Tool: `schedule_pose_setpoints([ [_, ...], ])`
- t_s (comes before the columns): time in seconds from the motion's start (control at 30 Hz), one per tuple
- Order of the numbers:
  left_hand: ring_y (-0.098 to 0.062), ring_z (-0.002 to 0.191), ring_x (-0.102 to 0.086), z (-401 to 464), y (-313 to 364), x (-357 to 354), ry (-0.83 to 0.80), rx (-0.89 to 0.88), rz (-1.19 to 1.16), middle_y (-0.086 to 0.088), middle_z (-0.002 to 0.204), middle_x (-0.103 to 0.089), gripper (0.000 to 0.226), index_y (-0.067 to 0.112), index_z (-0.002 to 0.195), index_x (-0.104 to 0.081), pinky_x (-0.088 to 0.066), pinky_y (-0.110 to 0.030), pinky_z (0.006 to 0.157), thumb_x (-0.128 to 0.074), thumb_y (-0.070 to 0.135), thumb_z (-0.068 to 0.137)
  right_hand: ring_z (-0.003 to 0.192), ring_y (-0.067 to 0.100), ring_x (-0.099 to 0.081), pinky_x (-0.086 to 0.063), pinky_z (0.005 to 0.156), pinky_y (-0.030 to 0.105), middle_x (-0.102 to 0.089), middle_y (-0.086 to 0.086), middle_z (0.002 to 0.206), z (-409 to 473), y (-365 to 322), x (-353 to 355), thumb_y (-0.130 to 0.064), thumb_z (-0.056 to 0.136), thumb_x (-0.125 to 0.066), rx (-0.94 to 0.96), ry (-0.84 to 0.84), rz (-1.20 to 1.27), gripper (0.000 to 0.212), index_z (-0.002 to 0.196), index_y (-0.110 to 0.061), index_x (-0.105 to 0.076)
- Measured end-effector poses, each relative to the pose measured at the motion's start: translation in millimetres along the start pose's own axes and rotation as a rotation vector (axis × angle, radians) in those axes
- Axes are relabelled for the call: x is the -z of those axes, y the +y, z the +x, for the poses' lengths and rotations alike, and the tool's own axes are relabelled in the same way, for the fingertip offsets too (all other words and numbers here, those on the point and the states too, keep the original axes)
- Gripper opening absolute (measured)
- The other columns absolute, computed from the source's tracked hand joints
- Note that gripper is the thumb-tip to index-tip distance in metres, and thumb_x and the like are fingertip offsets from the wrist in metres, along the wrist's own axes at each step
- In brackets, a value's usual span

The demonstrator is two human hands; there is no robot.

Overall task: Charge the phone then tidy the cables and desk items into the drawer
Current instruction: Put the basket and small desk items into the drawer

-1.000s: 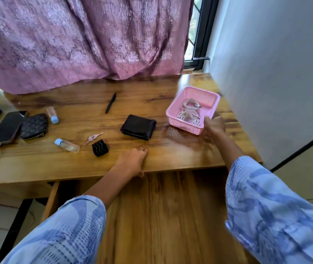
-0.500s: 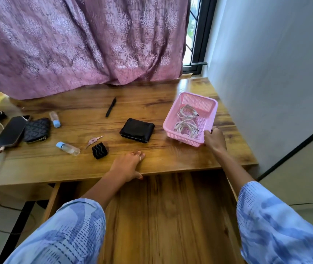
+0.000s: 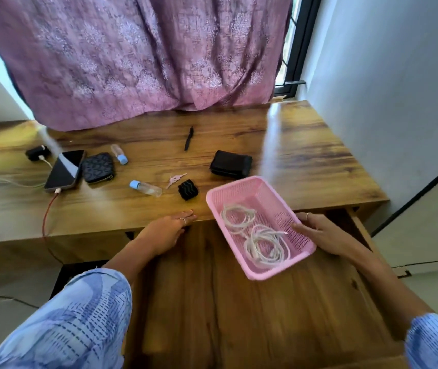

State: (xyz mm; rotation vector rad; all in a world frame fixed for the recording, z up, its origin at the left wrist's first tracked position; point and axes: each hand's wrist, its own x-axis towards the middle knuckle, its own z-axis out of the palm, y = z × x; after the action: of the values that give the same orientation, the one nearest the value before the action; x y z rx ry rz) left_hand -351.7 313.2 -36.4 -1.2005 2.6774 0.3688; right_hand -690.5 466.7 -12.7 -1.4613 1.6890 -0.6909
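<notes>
Since the earlier frame, the basket (image 3: 259, 226) of coiled cables (image 3: 255, 235) is brought from the desk (image 3: 305, 161) over the open drawer (image 3: 239, 315), gripped at its rim by the right hand (image 3: 319, 234); the left hand (image 3: 168, 230) rests flat on the desk's edge. The basket is judged light, rigid and best held by its rim.

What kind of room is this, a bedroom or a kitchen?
Probably a bedroom or study at home, not a kitchen. A wooden desk stands by a window with a purple curtain, and a phone lies on it charging beside a wallet.
</notes>
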Motion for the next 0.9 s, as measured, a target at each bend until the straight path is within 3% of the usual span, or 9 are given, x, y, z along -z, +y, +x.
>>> schedule_pose_setpoints([
  [0.07, -0.012, 0.14, -0.03, -13.4, -18.8, -2.3, -0.002, 0.033, -0.013, 0.014, 0.156, -0.022, 0.055, 0.031, 0.148, -0.024, -0.033, -0.031, 0.11, -0.04, 0.014, 0.098, 0.09, 0.019, -0.067, -0.055, 0.079, 0.038, -0.069, 0.003, 0.097, -3.5, -2.8, -21.2, -0.025, 0.094, -0.053, -0.003, -0.065, -0.029, 0.018, 0.104, -0.016, -0.065],
  [0.17, -0.013, 0.141, -0.029, -25.9, -41.1, -6.1, 0.014, 0.075, -0.054, 0.01, 0.156, -0.021, 0.059, 0.029, 0.148, -0.025, -0.032, -0.034, 0.113, -0.04, 0.006, 0.096, 0.096, 0.017, -0.067, -0.055, 0.084, 0.045, -0.07, 0.002, 0.104, -4.0, -6.9, -48.5, -0.027, 0.093, -0.053, 0.018, -0.126, -0.058, 0.026, 0.113, -0.015, -0.064],
  [0.33, -0.015, 0.143, -0.025, -44.6, -69.7, -11.1, 0.054, 0.212, -0.114, 0.008, 0.158, -0.016, 0.072, 0.026, 0.15, -0.02, -0.027, -0.034, 0.115, -0.047, -0.001, 0.089, 0.094, 0.008, -0.068, -0.057, 0.083, 0.037, -0.071, -0.002, 0.105, -1.2, -20.6, -83.7, -0.023, 0.094, -0.054, -0.014, -0.201, -0.079, 0.025, 0.117, -0.015, -0.063],
  [0.57, -0.017, 0.143, -0.025, -43.3, -81.3, -10.1, 0.056, 0.223, -0.183, 0.005, 0.157, -0.02, 0.07, 0.025, 0.149, -0.023, -0.022, -0.035, 0.117, -0.049, -0.001, 0.089, 0.089, 0.004, -0.069, -0.058, 0.079, 0.029, -0.071, -0.003, 0.102, 10.2, -23.7, -125.2, -0.019, 0.094, -0.054, -0.067, -0.291, -0.168, 0.023, 0.114, -0.013, -0.064],
  [0.73, -0.019, 0.143, -0.023, -40.4, -81.2, -4.5, 0.019, 0.24, -0.153, 0.007, 0.158, -0.017, 0.069, 0.027, 0.149, -0.022, -0.021, -0.036, 0.117, -0.043, -0.003, 0.091, 0.082, 0.004, -0.068, -0.057, 0.075, 0.028, -0.07, -0.005, 0.093, 22.4, -20.3, -156.5, -0.021, 0.093, -0.055, -0.134, -0.228, -0.219, 0.012, 0.097, -0.018, -0.065],
  [0.9, -0.019, 0.144, -0.02, -37.0, -86.0, -1.7, -0.038, 0.216, -0.182, 0.006, 0.158, -0.016, 0.07, 0.026, 0.149, -0.021, -0.018, -0.036, 0.118, -0.043, -0.004, 0.09, 0.067, -0.006, -0.064, -0.049, 0.056, 0.011, -0.064, -0.011, 0.083, 37.3, -31.5, -190.2, -0.018, 0.094, -0.053, -0.181, -0.106, -0.134, 0.01, 0.099, -0.014, -0.061],
])
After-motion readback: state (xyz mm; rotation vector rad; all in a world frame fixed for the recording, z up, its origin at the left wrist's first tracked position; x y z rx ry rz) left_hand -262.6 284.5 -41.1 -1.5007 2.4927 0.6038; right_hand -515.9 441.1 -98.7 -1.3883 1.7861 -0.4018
